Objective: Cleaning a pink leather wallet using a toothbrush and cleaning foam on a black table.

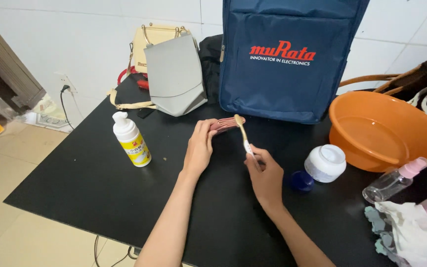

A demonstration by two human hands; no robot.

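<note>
My left hand (198, 147) grips a small pink wallet-like pouch (226, 123) and holds it on edge just above the black table (80, 183). In my right hand (265, 173) is a toothbrush (243, 134) with a pale handle; its bristle head rests against the top of the pouch. Both hands meet near the table's middle, in front of a large navy blue backpack (287, 59).
A white and yellow pump bottle (130, 140) stands to the left. A grey handbag (174, 74) and a cream handbag (149, 39) sit at the back. On the right are an orange basin (386, 131), a white jar (325, 163), a blue cap (302, 181), a clear spray bottle (394, 180) and a patterned cloth (411, 230).
</note>
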